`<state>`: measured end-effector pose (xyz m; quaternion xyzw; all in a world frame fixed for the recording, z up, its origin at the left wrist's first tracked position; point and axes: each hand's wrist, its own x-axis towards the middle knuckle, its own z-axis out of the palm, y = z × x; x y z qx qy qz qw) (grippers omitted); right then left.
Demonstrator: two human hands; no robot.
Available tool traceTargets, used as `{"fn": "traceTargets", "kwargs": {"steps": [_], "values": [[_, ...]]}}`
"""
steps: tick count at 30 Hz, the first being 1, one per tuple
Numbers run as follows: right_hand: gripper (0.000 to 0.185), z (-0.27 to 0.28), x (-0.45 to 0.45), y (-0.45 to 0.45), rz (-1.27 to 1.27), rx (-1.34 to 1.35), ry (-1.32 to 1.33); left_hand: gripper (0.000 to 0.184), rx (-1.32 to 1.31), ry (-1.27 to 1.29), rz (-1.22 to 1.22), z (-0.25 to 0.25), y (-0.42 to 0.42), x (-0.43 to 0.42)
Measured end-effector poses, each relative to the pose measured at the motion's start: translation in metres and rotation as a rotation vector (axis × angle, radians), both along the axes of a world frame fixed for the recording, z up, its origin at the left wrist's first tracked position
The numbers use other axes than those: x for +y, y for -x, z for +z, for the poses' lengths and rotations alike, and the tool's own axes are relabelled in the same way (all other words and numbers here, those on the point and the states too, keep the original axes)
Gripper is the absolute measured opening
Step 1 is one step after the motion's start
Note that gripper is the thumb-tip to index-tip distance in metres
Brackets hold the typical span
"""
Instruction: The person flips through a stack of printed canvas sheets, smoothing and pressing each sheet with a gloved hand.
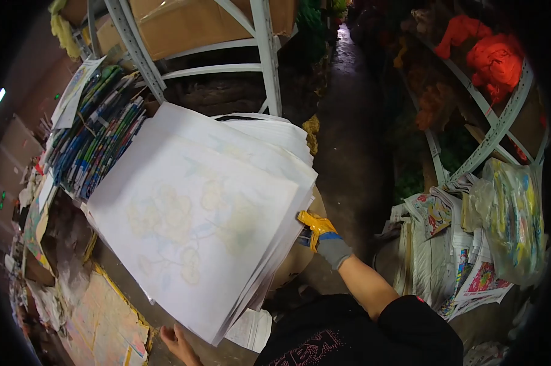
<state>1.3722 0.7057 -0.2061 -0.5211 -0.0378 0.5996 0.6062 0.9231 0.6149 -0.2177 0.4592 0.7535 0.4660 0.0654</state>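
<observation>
Right hand in a yellow, blue and grey glove (316,228) is at the right edge of the large stack of white paper sheets (196,207). Gloved fingers are bent and touch the sheet edges; thumb position is unclear, so whether they pinch cannot be told. Bare left hand (179,344) is just beside the lower edge of the stack, apart from it, fingers partly spread, holding nothing visible.

Stack lies slanted across the middle of the view. Top sheet shows a pale floral pattern in yellow and blue, faint, as if seen through the paper. Sheets are fanned unevenly along the right edge; what carries them is mostly hidden. Further white sheets with a scalloped edge (272,134) extend beyond the far edge. A tan curved object (295,263) is partly visible below the right edge.

Left of the upper-left corner: piled folded multicoloured sheets (98,131). Beyond the far edge: grey perforated metal shelf frame (267,61) with brown cardboard box (208,27). Right side, across the dark floor (348,140): second grey metal frame (492,137) with bright red crumpled material (495,61); below it, printed paper bundles (437,244) and a clear plastic-wrapped bundle (516,226).
</observation>
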Motion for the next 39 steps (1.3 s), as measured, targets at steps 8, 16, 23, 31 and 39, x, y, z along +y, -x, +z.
{"fn": "traceTargets", "kwargs": {"steps": [8,16,23,31,39], "values": [[0.038,-0.023,0.022,-0.012,-0.119,-0.057,-0.2,0.029,-1.15,0.102,-0.241,0.0,-0.007,0.043],[0.042,-0.028,0.046,-0.007,-0.167,-0.55,-0.224,0.042,-0.886,0.105,-0.129,0.038,-0.028,0.039],[0.035,0.03,0.086,-0.01,-0.149,-0.606,-0.261,0.036,-1.059,0.135,0.003,0.031,-0.071,-0.005],[0.044,0.007,0.141,-0.034,-0.006,-0.764,-0.175,0.046,-1.277,0.003,-0.034,0.024,-0.091,0.032],[0.049,-0.012,0.113,-0.062,0.162,-0.698,-0.127,0.066,-1.084,0.278,0.002,0.023,-0.146,-0.016]]}}
